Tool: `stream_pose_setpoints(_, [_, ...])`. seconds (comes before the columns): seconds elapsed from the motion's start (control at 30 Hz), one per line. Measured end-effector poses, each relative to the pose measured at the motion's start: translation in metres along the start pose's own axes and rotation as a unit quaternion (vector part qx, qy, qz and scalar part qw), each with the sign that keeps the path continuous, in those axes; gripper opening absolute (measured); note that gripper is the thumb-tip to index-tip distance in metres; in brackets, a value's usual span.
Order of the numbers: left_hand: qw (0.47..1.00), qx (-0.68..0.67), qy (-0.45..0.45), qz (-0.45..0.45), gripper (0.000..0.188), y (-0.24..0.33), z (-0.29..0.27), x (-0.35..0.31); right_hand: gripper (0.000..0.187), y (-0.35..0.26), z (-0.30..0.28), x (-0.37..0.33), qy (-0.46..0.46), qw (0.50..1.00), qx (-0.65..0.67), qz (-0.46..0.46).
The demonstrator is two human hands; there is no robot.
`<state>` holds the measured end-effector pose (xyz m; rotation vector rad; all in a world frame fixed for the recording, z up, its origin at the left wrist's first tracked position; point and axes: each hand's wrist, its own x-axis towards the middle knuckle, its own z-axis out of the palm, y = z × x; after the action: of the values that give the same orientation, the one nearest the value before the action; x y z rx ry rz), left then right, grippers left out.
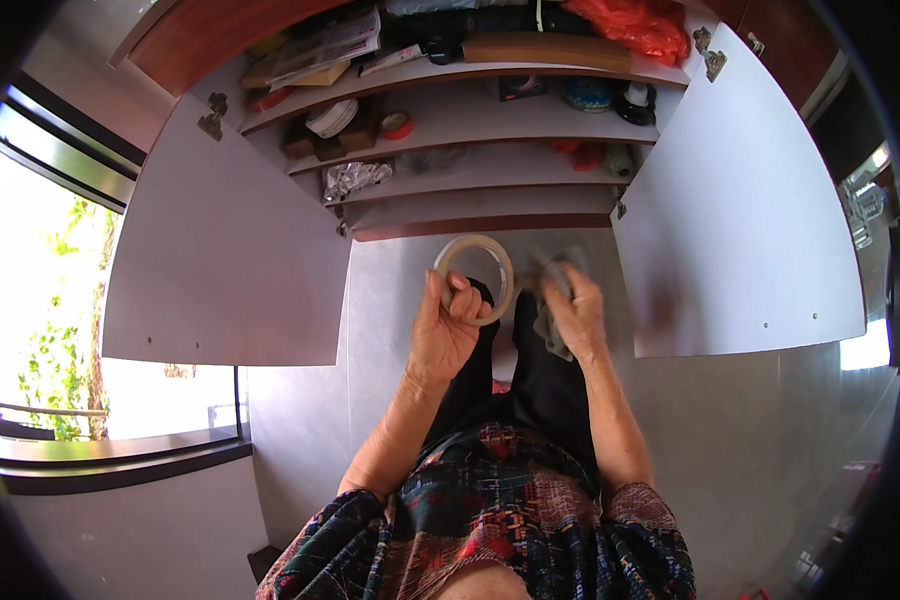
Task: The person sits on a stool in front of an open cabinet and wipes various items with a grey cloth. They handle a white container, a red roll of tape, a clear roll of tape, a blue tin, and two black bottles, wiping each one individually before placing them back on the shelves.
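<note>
Left grip: left hand (444, 335) clamped on the roll (508, 284), thumb outside the ring, fingers curled into its bore.
Right grip: right hand (578, 318) closed on a grey cloth (551, 337); blur softens this area, so exact finger contact cannot be told.
Roll position: raised in front of the cabinet's bottom board (485, 227), above the knees, left of the cloth and apart from it.
Hold logic: hooking the near-left wall probably supports the roll with few fingers and leaves most of the rim uncovered.
Cloth logic: bunching likely keeps the loose fabric within one palm; its lower end hangs below the fingers.
Doors: left door (235, 250) and right door (745, 220) swung outward, which gives access to the shelves between them.
Shelf stock: red tape (397, 126) on the second shelf, red bag (630, 27) at upper right; both apart from the hands.
Roll look: pale cream-tan ring, round, smooth, thin-walled around a wide bore, its flat side turned largely toward the viewer.
</note>
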<state>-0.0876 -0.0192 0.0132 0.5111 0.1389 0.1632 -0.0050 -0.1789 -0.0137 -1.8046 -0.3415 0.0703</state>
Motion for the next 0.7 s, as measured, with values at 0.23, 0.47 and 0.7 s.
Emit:
stream_pose_setpoints(0.23, [0.991,-0.119,-0.042,-0.041,0.038,-0.009,-0.007,0.004,0.031,-0.026,0.019,-0.002,0.047,0.993,0.004,-0.105])
stream_pose_setpoints(0.47, [0.996,-0.083,0.006,-0.034,0.038,-0.009,-0.016,0.005,0.034,-0.029,0.017,-0.048,-0.059,0.995,0.004,-0.076])
stream_pose_setpoints(0.7, [0.998,0.012,0.057,-0.011,0.038,-0.006,-0.019,0.005,0.042,-0.051,-0.011,-0.047,-0.269,0.954,0.037,-0.126])
